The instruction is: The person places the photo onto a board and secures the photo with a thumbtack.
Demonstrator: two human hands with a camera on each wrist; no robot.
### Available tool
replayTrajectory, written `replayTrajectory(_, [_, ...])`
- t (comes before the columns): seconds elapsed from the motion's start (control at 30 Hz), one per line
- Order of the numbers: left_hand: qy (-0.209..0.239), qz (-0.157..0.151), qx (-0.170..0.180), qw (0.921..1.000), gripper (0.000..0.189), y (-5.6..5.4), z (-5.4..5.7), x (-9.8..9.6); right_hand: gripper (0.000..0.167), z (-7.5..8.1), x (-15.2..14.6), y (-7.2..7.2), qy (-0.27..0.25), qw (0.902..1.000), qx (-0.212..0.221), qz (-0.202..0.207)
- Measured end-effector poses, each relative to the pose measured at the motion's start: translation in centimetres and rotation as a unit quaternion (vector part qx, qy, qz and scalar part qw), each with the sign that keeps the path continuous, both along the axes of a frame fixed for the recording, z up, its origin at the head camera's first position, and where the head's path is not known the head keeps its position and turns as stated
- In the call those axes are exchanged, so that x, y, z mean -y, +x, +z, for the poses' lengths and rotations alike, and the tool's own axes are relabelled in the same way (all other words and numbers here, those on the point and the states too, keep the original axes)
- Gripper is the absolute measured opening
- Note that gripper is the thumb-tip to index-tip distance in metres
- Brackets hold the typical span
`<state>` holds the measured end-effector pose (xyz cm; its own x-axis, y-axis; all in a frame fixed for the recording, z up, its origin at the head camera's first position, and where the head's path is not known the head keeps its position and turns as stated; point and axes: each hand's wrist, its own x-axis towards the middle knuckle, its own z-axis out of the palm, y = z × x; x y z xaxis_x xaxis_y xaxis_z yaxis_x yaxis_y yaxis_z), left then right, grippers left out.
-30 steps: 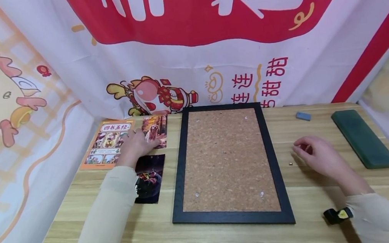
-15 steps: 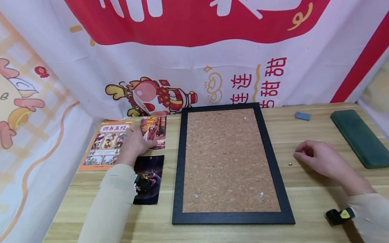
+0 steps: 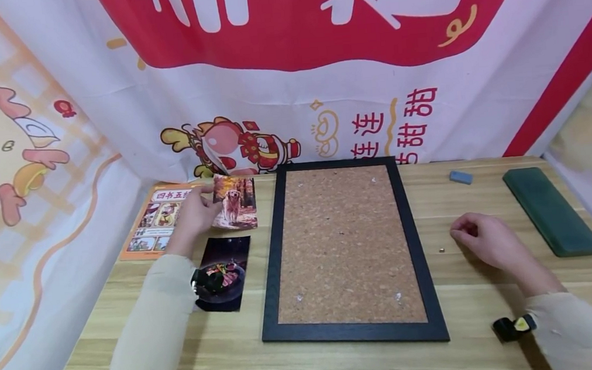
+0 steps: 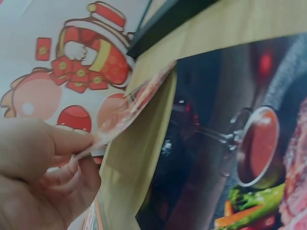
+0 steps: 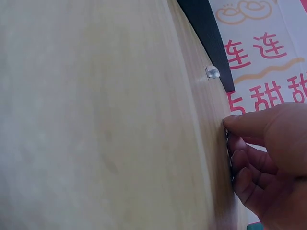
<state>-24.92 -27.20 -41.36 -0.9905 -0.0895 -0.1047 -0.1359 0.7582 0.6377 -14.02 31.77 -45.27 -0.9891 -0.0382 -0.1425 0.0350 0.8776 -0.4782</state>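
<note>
My left hand (image 3: 196, 212) pinches the left edge of a photo of a golden dog among autumn trees (image 3: 234, 202). In the left wrist view that photo (image 4: 136, 105) is tilted up from the table, between thumb and fingers. Just nearer lies a dark photo of food in a pan (image 3: 224, 273), flat and partly behind the wrist camera. My right hand (image 3: 486, 239) rests on the table with fingers loosely curled; I make out nothing held in it. Close to its fingertips sits a small shiny piece (image 3: 441, 250), perhaps a thumbtack, seen too as a glinting piece (image 5: 212, 72).
A black-framed cork board (image 3: 346, 245) lies mid-table, with several small shiny spots on it. Under my left hand is an orange-edged comic-style booklet (image 3: 144, 230). A blue eraser-like block (image 3: 461, 177) and a long green case (image 3: 552, 212) lie right. A printed curtain (image 3: 289, 109) stands behind.
My left hand has drawn back slightly toward the left and now lifts the left edge of the dog photo. My right hand has barely moved.
</note>
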Motion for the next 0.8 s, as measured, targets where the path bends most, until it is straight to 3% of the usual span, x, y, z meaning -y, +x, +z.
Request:
replayTrajectory(0.27, [0.087,-0.005,-0.003,0.9962,0.055,0.9,0.8,0.6,0.024,0.2,-0.1,-0.1,0.013,0.9996,0.018,-0.02])
replayTrajectory(0.4, [0.125,-0.025,-0.005,0.9918,0.051,1.5,1.1,0.1,0.022,0.2,-0.1,-0.2,0.029,0.9994,0.013,-0.01])
replayTrajectory(0.6, [0.138,-0.052,-0.018,0.9889,0.046,2.1,1.4,-1.3,0.023,0.2,-0.1,0.0,0.034,0.9993,0.005,-0.016])
replayTrajectory(0.8, [0.151,-0.059,-0.013,0.9867,0.043,2.1,1.2,-3.0,0.027,0.1,-0.2,0.0,0.014,0.9995,-0.015,-0.023])
